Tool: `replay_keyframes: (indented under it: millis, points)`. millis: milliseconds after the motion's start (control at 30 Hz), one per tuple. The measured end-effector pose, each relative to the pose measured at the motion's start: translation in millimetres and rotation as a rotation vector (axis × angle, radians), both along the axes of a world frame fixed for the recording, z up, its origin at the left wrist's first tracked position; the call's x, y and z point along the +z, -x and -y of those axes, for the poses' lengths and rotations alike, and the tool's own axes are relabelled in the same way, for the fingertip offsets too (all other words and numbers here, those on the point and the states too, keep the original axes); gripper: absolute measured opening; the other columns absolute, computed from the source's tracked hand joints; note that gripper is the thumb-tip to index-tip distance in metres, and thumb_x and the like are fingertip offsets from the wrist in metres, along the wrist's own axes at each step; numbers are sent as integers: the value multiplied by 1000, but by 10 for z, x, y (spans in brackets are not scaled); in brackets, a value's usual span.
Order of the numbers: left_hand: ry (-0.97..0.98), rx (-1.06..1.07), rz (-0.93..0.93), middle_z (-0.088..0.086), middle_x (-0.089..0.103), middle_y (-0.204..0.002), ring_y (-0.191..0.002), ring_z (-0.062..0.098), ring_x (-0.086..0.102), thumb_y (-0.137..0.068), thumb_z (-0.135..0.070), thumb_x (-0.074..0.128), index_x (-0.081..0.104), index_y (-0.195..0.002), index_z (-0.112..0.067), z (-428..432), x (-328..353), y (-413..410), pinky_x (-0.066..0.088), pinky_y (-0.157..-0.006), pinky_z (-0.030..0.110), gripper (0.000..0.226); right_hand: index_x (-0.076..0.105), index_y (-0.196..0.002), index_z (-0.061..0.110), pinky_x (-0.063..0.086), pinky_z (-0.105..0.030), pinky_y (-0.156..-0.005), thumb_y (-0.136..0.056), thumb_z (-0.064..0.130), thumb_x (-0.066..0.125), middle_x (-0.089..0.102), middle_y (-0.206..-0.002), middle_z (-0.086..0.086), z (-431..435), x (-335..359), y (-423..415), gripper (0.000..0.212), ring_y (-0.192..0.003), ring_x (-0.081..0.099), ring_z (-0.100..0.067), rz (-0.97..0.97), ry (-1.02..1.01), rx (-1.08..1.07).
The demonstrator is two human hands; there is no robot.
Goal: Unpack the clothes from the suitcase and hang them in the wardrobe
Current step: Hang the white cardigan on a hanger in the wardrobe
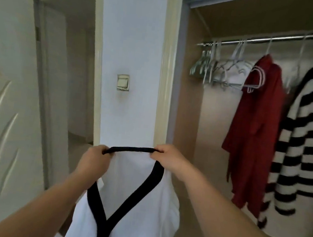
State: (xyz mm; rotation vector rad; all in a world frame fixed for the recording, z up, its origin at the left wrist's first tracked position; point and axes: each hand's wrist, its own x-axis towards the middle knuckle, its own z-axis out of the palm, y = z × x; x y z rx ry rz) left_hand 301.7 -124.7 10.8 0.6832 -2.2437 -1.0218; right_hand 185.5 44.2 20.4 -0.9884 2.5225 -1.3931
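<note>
Door [7, 101]: far left of the fingers, swung open, its edge well apart from the hands.
Left hand [93, 159]: fingers [103, 150] clenched on the left end of the black collar band.
Light switch [123, 82]: on the wall strip, above the fingers.
Cardigan [131, 209]: white with black trim, collar band stretched between both hands, body hanging below the fingers.
Right hand [169, 159]: fingers pinching the band's right end, at the wardrobe's left frame edge.
Wardrobe [188, 122]: open, up and right of the fingers.
Empty hangers [222, 67]: bunched at the left end of the rail [278, 37]; bare back panel beneath them.
Red garment [255, 129]: hung right of the hangers.
Striped sweater [309, 139]: hung furthest right, just beside the red garment.
</note>
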Motion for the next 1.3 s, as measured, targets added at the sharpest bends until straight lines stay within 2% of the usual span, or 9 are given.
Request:
replay_keyframes:
  millis: [200, 300, 433, 667, 867, 967, 1033, 1133, 1300]
  points:
    - [-376, -259, -161, 12, 63, -88, -75, 26, 54, -90, -11, 46, 66, -89, -6, -1154, 245, 861, 42, -65, 30, 21, 62, -76, 11, 32, -26, -59, -84, 14, 58, 50, -71, -3, -1203, 215, 498, 9, -66, 47, -13, -58, -72, -85]
    - [-405, -360, -217, 11, 68, -92, -82, 27, 60, -90, -8, 48, 68, -93, -9, -1757, 310, 1297, 48, -75, 34, 21, 66, -80, 10, 38, -28, -66, -81, 17, 59, 56, -78, -3, -1821, 299, 801, 10, -73, 53, -15, -57, -136, -122]
    - [-357, -444, -256, 9, 67, -82, -75, 23, 58, -91, -7, 47, 69, -85, -10, -2414, 365, 1788, 45, -65, 29, 22, 65, -76, 15, 43, -22, -62, -84, 17, 60, 59, -76, 5, -2482, 464, 1124, 10, -71, 54, -8, -57, -188, -135]
    - [-98, -558, -260, 3, 62, -73, -64, 13, 52, -89, -4, 46, 64, -74, -15, -2999, 695, 2437, 39, -57, 24, 26, 65, -89, 17, 49, -23, -67, -87, 24, 63, 60, -74, 7, -2825, 955, 1509, 8, -68, 57, -7, -110, -270, -155]
    - [140, -642, -299, 9, 65, -92, -89, 30, 60, -87, -9, 47, 65, -93, -14, -3280, 1192, 2847, 46, -71, 32, 19, 66, -87, 18, 49, -23, -67, -84, 19, 66, 64, -83, 2, -2959, 1495, 1815, 4, -75, 60, -10, -163, -256, -339]
    - [337, -639, -352, 6, 65, -104, -98, 28, 59, -88, -14, 46, 64, -100, -17, -3348, 1501, 3038, 48, -78, 33, 22, 68, -99, 17, 49, -23, -67, -85, 10, 58, 66, -92, -2, -3057, 1819, 1932, 18, -85, 61, -14, -153, -116, -431]
    - [443, -620, -376, 5, 63, -111, -102, 28, 58, -90, -15, 44, 63, -106, -18, -3395, 1653, 3160, 48, -82, 36, 25, 66, -107, 16, 47, -23, -67, -87, 6, 52, 63, -96, -2, -3127, 2023, 2058, 26, -88, 58, -16, -312, 66, -585]
    - [572, -602, -396, 6, 58, -114, -102, 28, 56, -92, -18, 44, 61, -109, -15, -3462, 1787, 3292, 44, -78, 34, 24, 52, -132, 15, 44, -26, -83, -86, 6, 47, 55, -127, -6, -3204, 2252, 2281, 46, -110, 55, -23, -625, 31, -882]
    - [665, -586, -405, 7, 56, -112, -99, 29, 57, -92, -17, 43, 62, -110, -13, -3475, 1828, 3462, 42, -75, 33, 26, 26, -144, 6, 42, -33, -88, -93, 9, 42, 28, -147, -20, -3028, 2406, 2710, 54, -124, 44, -36, -675, -169, -911]
